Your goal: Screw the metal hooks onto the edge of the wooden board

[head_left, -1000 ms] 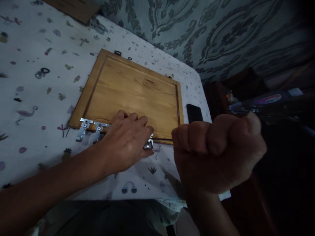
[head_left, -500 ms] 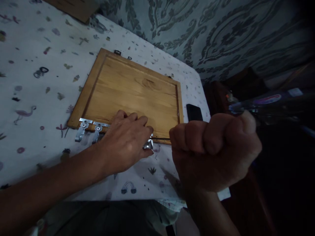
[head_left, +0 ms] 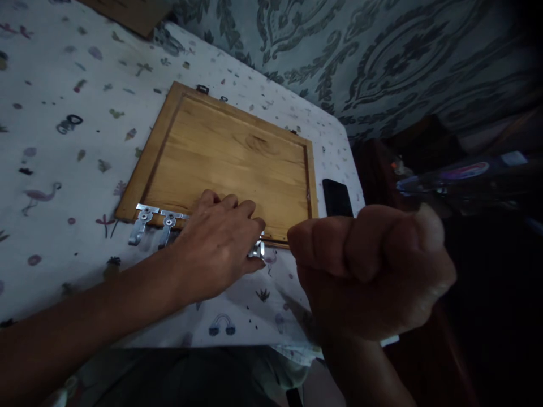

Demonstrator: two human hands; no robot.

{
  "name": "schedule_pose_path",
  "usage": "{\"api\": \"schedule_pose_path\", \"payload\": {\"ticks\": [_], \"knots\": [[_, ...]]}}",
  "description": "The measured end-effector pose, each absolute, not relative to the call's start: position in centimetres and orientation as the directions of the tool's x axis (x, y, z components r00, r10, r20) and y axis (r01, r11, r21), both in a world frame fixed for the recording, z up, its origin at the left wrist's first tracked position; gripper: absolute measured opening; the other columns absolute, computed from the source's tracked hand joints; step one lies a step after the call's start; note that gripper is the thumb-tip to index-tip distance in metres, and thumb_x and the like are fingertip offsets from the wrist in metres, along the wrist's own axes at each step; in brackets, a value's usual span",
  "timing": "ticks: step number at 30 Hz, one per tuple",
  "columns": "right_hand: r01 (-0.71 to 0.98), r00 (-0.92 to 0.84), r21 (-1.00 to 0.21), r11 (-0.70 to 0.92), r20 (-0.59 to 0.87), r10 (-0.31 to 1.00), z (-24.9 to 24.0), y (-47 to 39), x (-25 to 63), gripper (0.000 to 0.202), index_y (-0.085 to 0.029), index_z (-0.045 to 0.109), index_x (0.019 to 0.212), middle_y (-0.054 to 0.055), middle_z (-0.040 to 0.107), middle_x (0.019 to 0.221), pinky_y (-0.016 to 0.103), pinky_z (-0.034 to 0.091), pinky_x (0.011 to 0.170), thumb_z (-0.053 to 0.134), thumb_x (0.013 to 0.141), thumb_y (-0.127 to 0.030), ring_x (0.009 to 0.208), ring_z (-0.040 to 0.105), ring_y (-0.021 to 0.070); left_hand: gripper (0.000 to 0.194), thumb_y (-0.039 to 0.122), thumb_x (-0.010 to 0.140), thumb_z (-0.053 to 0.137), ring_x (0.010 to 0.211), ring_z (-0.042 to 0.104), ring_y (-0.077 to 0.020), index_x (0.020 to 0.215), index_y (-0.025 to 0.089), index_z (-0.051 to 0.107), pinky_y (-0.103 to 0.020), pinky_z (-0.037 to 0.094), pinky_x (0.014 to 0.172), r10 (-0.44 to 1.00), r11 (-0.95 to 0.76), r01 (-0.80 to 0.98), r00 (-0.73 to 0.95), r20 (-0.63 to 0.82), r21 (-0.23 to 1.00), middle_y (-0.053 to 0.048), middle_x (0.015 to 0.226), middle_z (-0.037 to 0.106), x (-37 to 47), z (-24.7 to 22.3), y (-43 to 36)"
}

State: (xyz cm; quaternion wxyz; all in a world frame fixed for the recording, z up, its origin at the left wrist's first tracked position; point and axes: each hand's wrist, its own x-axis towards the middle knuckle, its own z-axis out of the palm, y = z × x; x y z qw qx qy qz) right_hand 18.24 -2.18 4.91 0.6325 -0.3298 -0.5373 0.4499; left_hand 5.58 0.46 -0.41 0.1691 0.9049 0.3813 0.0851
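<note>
A framed wooden board (head_left: pixel 237 164) lies on the patterned tablecloth. Metal hooks (head_left: pixel 168 223) are fixed along its near edge with screws. My left hand (head_left: pixel 216 243) rests over that edge, fingers on the board and thumb below, closed about another metal hook (head_left: pixel 258 249) at its right side. My right hand (head_left: pixel 369 265) is a fist around a screwdriver whose handle is hidden inside it. The thin dark screwdriver shaft (head_left: pixel 276 243) points left from the fist toward the hook at my left thumb. Its tip is too small to make out.
A black phone (head_left: pixel 337 198) lies right of the board. Small dark hangers (head_left: pixel 202 89) sit on the board's far edge. At the back left are a cardboard box (head_left: pixel 131 14) and a grey metal piece (head_left: pixel 168 42). A plastic bottle (head_left: pixel 462 172) is off the table's right side.
My right fist has turned slightly and shifted a little down around the screwdriver. My left hand and the board stay in place.
</note>
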Motion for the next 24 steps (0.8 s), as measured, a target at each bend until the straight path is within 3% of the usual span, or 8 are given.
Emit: {"api": "schedule_pose_path", "payload": {"ticks": [9,16,21,24], "knots": [[-0.301,-0.144,-0.892,0.338,0.393,0.908,4.9,-1.7,19.1,0.055,-0.018,0.017,0.052,-0.008,0.016,0.044,0.019,0.016,0.032,0.056,0.09,-0.016,0.033,0.015,0.0026,0.03,0.049,0.087,0.066,0.095,0.06,-0.0288,0.091,0.019,0.066,-0.048,0.041,0.083,0.72,-0.655,0.67,0.694,0.016,0.35,-0.005,0.092,0.062,5.6,-0.1,0.3],[-0.302,-0.121,-0.893,0.333,0.382,0.916,5.1,-1.6,19.2,0.049,-0.018,0.022,0.054,-0.008,0.015,0.042,0.02,0.018,0.032,0.052,0.092,-0.012,0.032,0.015,0.0042,0.032,0.051,0.087,0.066,0.095,0.059,-0.028,0.092,0.019,0.067,-0.047,0.04,0.083,0.721,-0.655,0.667,0.693,0.028,0.354,-0.005,0.091,0.062,5.6,-0.3,0.4],[-0.341,-0.136,-0.888,0.308,0.371,0.919,4.9,-1.4,19.3,0.053,-0.018,0.015,0.054,-0.008,0.012,0.044,0.021,0.015,0.032,0.053,0.091,-0.012,0.033,0.012,0.0038,0.03,0.049,0.086,0.069,0.096,0.059,-0.0297,0.093,0.019,0.068,-0.05,0.04,0.084,0.718,-0.64,0.666,0.696,-0.011,0.384,-0.005,0.092,0.062,5.7,0.0,0.5],[-0.383,-0.241,-0.877,0.29,0.398,0.885,4.7,-0.7,19.5,0.052,-0.018,0.018,0.053,-0.009,0.013,0.043,0.019,0.016,0.032,0.051,0.093,-0.012,0.031,0.012,0.0026,0.031,0.049,0.084,0.071,0.097,0.06,-0.031,0.092,0.019,0.068,-0.052,0.041,0.084,0.72,-0.639,0.663,0.694,-0.001,0.389,-0.005,0.092,0.063,5.6,-0.1,0.4]]}}
